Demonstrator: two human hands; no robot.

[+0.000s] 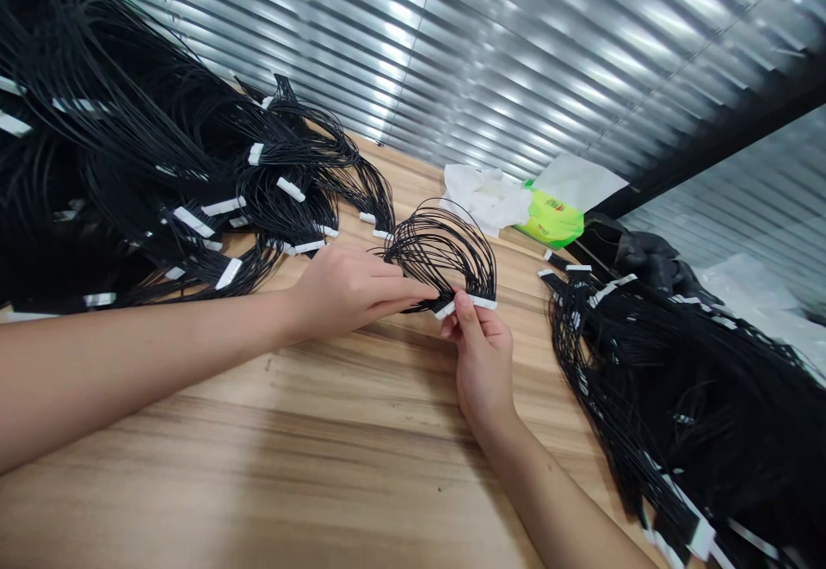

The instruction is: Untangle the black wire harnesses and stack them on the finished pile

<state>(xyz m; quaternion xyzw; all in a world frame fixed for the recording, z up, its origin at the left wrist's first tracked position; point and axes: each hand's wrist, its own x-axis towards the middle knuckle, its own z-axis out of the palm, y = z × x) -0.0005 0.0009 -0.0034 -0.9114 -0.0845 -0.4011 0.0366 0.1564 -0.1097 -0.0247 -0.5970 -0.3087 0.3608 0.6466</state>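
Note:
A looped black wire harness (445,246) with white connectors lies between my hands over the wooden table. My left hand (358,287) reaches in from the left, its fingers closed on the harness wires close to one white connector (445,310). From below, my right hand (481,341) pinches the other white connector (483,302) between thumb and fingers. The two connectors sit close together at an angle, and the wires arch away from them toward the back. My left fingertips partly cover the wires.
On the left rises a large heap of black wire harnesses (129,139) with white connectors. Another heap (684,397) lies at the right. White tissues (487,199) and a green tissue pack (551,218) stand at the back, before a corrugated metal wall (452,52). The wooden table (310,457) spans the front.

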